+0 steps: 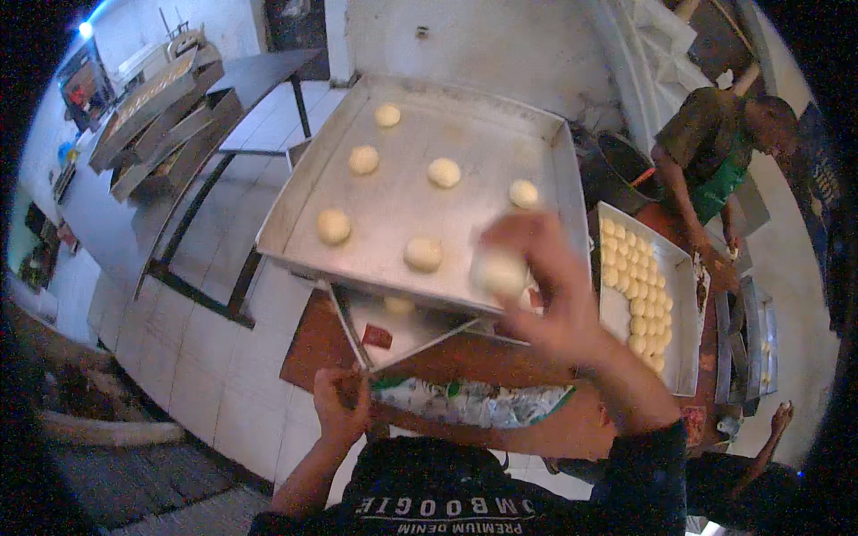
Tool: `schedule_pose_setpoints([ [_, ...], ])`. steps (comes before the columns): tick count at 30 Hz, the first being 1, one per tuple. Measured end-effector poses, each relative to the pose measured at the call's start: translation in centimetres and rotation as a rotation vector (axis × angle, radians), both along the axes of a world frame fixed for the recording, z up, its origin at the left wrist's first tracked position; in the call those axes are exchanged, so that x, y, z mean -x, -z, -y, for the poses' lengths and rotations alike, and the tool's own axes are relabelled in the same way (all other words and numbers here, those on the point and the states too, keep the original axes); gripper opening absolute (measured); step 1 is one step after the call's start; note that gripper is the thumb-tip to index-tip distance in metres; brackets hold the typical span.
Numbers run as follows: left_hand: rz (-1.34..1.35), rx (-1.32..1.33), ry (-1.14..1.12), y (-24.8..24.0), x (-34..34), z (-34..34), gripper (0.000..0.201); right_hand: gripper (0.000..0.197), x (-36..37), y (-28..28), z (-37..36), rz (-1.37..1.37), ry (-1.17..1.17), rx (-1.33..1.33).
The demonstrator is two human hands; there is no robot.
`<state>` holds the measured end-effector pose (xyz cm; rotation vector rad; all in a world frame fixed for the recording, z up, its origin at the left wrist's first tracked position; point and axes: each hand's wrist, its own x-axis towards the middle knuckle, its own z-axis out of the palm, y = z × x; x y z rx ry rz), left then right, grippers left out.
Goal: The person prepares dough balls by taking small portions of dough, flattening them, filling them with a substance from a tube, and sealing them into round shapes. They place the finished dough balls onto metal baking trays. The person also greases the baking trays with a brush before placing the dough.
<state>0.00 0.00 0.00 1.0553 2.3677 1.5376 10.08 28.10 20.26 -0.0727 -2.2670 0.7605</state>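
A large metal tray [474, 134] with several pale, round dough balls [444, 172] spaced apart in it stands before me. Over its near right part is my right hand [550, 286], blurred by motion, its fingers curled round a dough ball [499, 273]. Under this tray, the corner of a second metal tray [420, 332] sticks out towards me, with a dough ball and a small red piece in it. Close to that corner my left hand [341, 404] is closed, fingers curled; what they grip, if anything, is hidden.
On the brown table [313, 344] lies a clear and green plastic wrapper [474, 402]. To the right, a tray [686, 371] holds many packed dough balls. A person [715, 161] works beyond it; another person's hand [782, 417] shows lower right. Stacked trays [170, 116] stand far left.
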Motion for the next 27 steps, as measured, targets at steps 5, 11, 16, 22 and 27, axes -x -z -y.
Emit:
schedule_pose_setpoints([
  [5,-0.335,-0.024,-0.022,2.9,2.4,-4.6,0.019,0.041,9.2,-6.9,-8.7,-0.512,0.212,0.302],
  [11,-0.325,-0.072,-0.137,4.7,2.7,-4.8,0.023,0.032,15.3,4.6,-23.1,0.428,0.832,-0.337],
  [16,-0.294,-0.027,-0.108,4.8,1.7,-3.2,0.032,0.034,9.2,-3.3,-19.3,0.097,0.61,-0.023],
  [22,-0.137,-0.064,-0.158,7.1,2.2,-2.0,0.045,0.026,-11.5,-5.5,-16.5,-0.357,0.845,-0.13],
  [27,0.058,-0.035,-0.096,4.0,3.5,-0.5,0.045,0.023,-26.5,11.2,-13.5,0.843,1.223,0.018],
])
